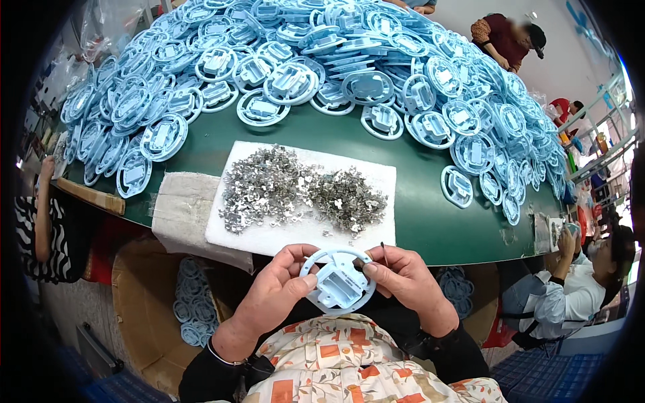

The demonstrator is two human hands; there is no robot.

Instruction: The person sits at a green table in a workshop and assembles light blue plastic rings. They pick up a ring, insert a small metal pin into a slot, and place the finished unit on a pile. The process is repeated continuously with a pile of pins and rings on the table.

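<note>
Squarely between left grip (277,287), right grip (411,283): blue ring (339,285)

plastic bags (111,30), upper left | co-worker in dark red (507,41) | co-worker in white (586,289)

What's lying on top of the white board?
Small silvery metal pieces, heaped in two adjoining piles, lie on the white board. Lower pieces and the surface beneath are covered.

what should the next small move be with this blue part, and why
Probably steady the blue part with the left hand and press its upper right edge with the right hand: the left hand grips its left side, and the right thumb rests at that edge. What lies beneath the thumb is hidden.
</note>
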